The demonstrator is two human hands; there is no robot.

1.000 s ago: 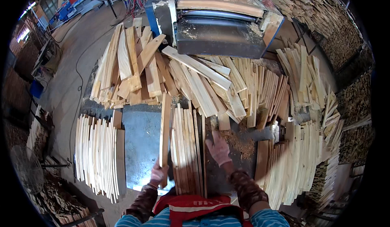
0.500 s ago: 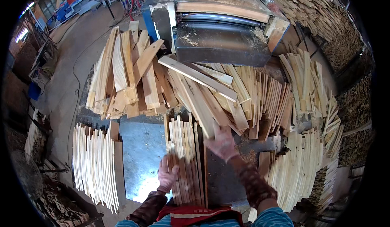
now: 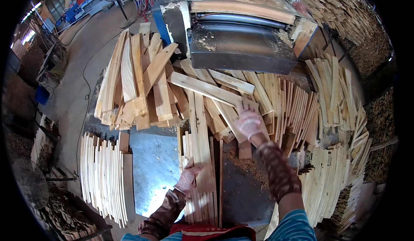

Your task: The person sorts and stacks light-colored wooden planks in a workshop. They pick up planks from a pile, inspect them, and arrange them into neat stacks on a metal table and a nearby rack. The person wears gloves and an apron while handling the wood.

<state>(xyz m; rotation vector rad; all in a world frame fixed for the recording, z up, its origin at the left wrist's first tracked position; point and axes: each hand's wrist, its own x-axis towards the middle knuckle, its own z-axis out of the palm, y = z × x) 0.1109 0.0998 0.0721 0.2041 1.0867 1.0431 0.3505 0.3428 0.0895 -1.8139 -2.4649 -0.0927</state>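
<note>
My left hand, in a pale knitted glove, grips the left edge of a long wooden board. That board lies flat over a row of slats standing on edge in front of me. Farther off to the right, my right hand, gloved too, has its fingers over the right end of another board. This one lies slantwise across the top of a loose heap of boards. The underside of each grip is hidden.
Behind the heap stands a planer-like machine with a metal bed and roller. Stacked slats stand at the left and right of the metal table. Sawdust lies near my right forearm. A large wood pile rises at the back right.
A board has come off the heap onto the slats in front of me, and my left hand has closed on its edge. My right hand has let it go and moved up-right to another board.
</note>
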